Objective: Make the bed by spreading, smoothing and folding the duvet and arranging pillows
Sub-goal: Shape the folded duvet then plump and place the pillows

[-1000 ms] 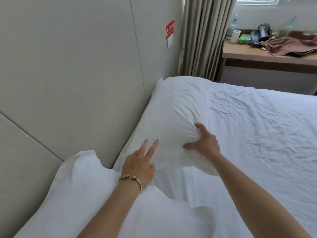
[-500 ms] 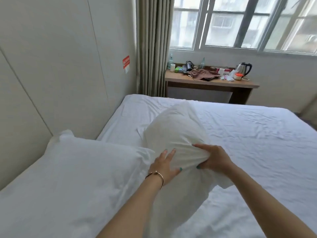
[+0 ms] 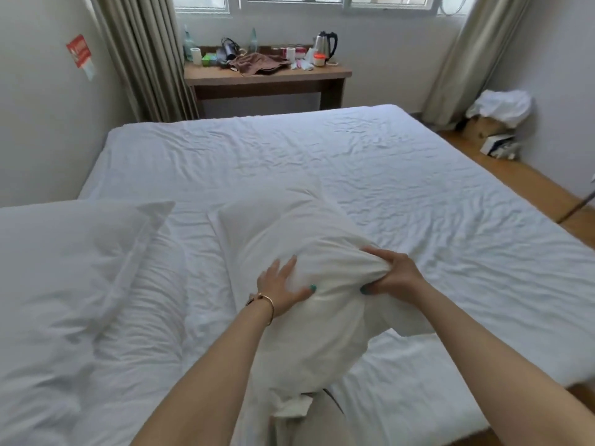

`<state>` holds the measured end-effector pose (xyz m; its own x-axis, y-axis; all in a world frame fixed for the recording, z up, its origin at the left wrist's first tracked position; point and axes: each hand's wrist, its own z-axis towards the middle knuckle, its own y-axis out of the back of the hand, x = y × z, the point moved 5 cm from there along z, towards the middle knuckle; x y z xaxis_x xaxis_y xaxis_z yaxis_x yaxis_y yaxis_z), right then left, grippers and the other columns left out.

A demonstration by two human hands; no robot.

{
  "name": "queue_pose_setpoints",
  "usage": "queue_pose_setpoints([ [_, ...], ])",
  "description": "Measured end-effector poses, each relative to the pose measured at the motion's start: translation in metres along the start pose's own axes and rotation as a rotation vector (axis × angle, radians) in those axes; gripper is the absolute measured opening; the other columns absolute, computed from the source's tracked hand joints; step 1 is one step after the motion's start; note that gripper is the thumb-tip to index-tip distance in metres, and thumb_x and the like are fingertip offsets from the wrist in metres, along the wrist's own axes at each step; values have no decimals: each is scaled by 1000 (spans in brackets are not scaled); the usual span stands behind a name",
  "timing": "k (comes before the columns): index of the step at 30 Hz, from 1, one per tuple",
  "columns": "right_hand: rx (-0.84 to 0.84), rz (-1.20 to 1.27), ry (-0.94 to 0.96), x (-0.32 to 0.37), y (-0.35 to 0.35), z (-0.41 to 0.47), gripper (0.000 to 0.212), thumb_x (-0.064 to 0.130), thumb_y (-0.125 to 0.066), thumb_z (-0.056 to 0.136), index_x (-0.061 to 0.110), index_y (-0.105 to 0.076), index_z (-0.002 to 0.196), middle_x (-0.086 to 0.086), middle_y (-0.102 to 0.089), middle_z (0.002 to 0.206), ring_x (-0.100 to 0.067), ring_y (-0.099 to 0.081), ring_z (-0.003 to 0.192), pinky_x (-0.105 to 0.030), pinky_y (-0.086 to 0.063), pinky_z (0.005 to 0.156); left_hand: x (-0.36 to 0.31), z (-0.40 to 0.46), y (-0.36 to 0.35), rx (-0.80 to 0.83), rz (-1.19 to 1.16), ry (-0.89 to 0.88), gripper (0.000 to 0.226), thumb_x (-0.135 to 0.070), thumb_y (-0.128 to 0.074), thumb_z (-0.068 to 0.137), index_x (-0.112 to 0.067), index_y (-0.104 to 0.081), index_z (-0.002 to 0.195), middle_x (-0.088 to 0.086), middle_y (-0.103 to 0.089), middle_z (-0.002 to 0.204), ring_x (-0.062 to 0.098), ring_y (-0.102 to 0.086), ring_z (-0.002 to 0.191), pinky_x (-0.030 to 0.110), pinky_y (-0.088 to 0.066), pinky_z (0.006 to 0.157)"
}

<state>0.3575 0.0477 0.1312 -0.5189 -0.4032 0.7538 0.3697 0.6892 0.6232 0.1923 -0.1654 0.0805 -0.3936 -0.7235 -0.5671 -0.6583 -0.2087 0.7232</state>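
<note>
A white pillow [image 3: 306,246] is lifted off the bed [image 3: 418,188] in front of me, its lower end hanging toward my body. My right hand [image 3: 391,273] grips a bunched fold of its case at the right side. My left hand [image 3: 281,289] lies flat against the pillow's left side, fingers spread straight. A second white pillow [image 3: 67,259] lies on the bed at the left, by the wall. The white sheet on the bed is wrinkled.
A wooden desk [image 3: 267,77] cluttered with a kettle [image 3: 326,43], bottles and a brown cloth stands beyond the bed under the window. Curtains [image 3: 145,53] hang on both sides. White bedding piled on a box [image 3: 499,111] sits on the floor at the right.
The pillow came off the headboard wall and swung right toward the bed's middle. My view turned right too. My left hand moved onto the pillow's side; my right hand kept its grip.
</note>
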Motion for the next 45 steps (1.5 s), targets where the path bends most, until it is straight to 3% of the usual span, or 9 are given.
queue_pose_setpoints([
  [9,426,-204,-84,-89,-64,-64,111,24,-82,61,55,-18,146,11,-53,134,-12,-49,123,-22,-41,95,18,-46,-126,82,42,149,96,-82,-46,72,-57,15,141,-17,22,156,27,19,145,62,-15,111],
  [15,532,-103,-48,-133,-42,-77,107,21,-82,59,55,-26,144,10,-53,137,-14,-47,129,-30,-44,103,-18,-72,-158,36,52,186,96,-86,-44,68,-59,12,140,-19,19,156,22,17,146,61,-16,111],
  [20,674,-37,-6,-181,15,-108,99,13,-81,62,46,-36,144,20,-54,134,1,-46,124,-8,-41,92,-67,-112,-209,16,40,229,97,-89,-47,62,-63,6,138,-21,5,155,19,2,144,53,-30,107],
  [22,719,-11,-64,-213,30,-129,99,12,-82,63,48,-37,143,21,-53,135,0,-46,126,-15,-42,99,-85,-132,-241,21,69,224,97,-88,-49,61,-63,6,138,-20,2,155,20,-1,143,51,-33,105],
  [26,695,-59,-154,-265,36,-154,102,13,-82,62,50,-32,143,17,-43,144,-12,-37,136,-24,-38,103,-103,-150,-284,42,117,262,93,-86,-48,65,-60,0,141,-17,-2,154,19,-4,142,47,-33,105],
  [29,659,-173,-247,-276,40,-149,76,36,-76,77,50,-37,140,6,-27,148,-24,-24,140,-36,-32,110,-103,-137,-284,6,59,312,75,-78,-43,77,-57,-13,142,-15,-16,149,20,-15,137,44,-37,101],
  [33,270,-98,-332,-258,55,-111,39,51,-69,81,28,-59,111,-4,-23,142,-29,-25,136,-40,-28,108,-96,-115,-269,-146,-38,433,63,-67,-44,86,-52,-21,143,-6,-23,142,25,-26,128,41,-36,97],
  [38,308,93,-340,-225,22,-52,92,61,-68,77,31,-21,151,-6,-24,155,-27,-31,140,-43,-32,112,-79,-89,-249,-251,-135,561,73,-74,-49,78,-58,-16,142,-6,-9,152,28,-16,134,45,-26,106],
  [45,347,181,-398,-232,0,22,129,58,-81,64,45,16,148,3,-14,160,-24,-27,143,-39,-27,115,-18,-14,-213,-253,-410,652,126,-93,-58,36,-62,10,138,6,1,159,32,-7,146,55,-17,114],
])
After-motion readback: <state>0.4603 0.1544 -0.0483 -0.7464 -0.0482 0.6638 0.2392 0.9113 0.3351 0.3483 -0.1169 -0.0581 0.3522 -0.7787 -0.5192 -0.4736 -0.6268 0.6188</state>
